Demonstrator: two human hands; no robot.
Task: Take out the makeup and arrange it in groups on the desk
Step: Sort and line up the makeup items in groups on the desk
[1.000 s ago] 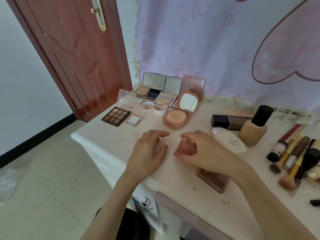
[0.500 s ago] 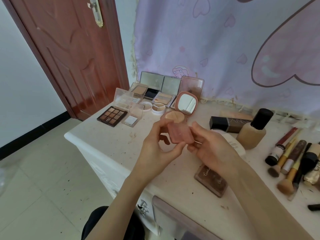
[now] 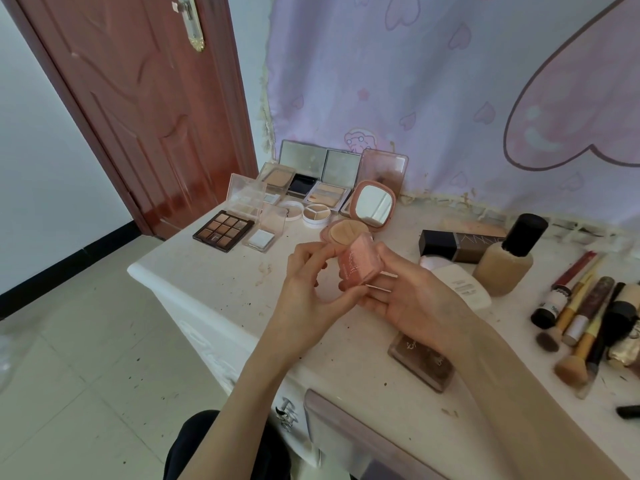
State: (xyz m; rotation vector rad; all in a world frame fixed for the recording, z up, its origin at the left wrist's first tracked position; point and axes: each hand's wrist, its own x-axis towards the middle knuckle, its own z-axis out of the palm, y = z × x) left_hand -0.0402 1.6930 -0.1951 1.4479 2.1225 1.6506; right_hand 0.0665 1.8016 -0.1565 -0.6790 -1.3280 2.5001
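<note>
Currently I see both hands, left (image 3: pixel 304 289) and right (image 3: pixel 412 303), pinching a small pink compact (image 3: pixel 356 263) above the bench (image 3: pixel 214 285); opening it and placing it beside the open palettes (image 3: pixel 223 231) seems next.

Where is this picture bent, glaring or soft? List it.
Head view: wide-angle bend bows the door and the desk edge; daylight glares in the round compact mirror; the pink case, held by the left hand and right hand, is slightly soft; the brushes near the right edge look stretched.
</note>
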